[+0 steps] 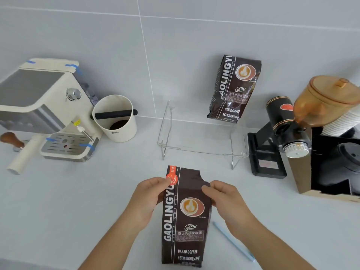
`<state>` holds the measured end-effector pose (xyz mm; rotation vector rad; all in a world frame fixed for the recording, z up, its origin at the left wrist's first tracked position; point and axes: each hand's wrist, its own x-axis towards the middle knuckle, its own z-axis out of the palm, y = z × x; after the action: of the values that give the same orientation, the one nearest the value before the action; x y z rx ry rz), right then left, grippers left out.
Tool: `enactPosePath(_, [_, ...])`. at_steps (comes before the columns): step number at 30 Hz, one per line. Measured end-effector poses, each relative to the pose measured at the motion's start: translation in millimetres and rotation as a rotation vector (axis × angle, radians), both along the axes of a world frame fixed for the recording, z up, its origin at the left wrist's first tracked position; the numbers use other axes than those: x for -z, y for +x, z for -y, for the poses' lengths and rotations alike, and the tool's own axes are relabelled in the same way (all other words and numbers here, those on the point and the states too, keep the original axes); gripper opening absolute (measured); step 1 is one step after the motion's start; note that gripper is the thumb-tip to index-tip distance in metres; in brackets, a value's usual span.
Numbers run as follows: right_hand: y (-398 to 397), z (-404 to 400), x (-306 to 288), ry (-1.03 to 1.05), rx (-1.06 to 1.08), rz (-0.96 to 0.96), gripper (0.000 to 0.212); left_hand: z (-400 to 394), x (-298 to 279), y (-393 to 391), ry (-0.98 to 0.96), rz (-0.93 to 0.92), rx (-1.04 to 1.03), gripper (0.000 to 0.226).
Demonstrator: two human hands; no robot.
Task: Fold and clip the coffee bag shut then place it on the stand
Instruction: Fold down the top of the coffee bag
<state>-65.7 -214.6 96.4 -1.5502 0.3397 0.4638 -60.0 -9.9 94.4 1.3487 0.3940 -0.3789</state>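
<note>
A dark brown coffee bag (185,217) stands upright on the counter in front of me, its top edge torn at the right corner. My left hand (150,195) pinches the bag's upper left edge by the red label. My right hand (226,197) grips the upper right edge just below the tear. A long pale blue clip (233,240) lies on the counter to the right of the bag. Behind the bag stands a clear acrylic stand (202,145), with a second, sealed coffee bag (233,88) on its back right part, leaning against the wall.
An espresso machine (44,110) and a white knock box (116,117) stand at the left. A black grinder (280,133) with an amber hopper, paper cups and a box (331,168) crowd the right. A tiled wall rises behind.
</note>
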Motion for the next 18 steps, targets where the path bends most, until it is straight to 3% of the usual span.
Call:
enactPosePath(4, [-20.1,1.6,-20.2,0.059,-0.011,0.067,0.029,-0.4,-16.6,-16.4,-0.037,0.079,-0.014,0.024])
enactPosePath(8, [-32.7,7.3,-30.5,0.07,0.014,0.149,0.026,-3.9,-27.7,-23.9,-0.043,0.156,0.034,0.02])
enactPosePath(12, [-35.8,11.6,-35.8,0.039,0.038,0.215,0.021,-4.9,-28.6,-27.7,0.006,0.228,0.051,0.033])
enactPosePath(18, [-32.9,10.9,-37.7,0.029,0.096,0.235,0.028,2.0,-38.7,-25.9,0.085,0.226,0.114,0.023])
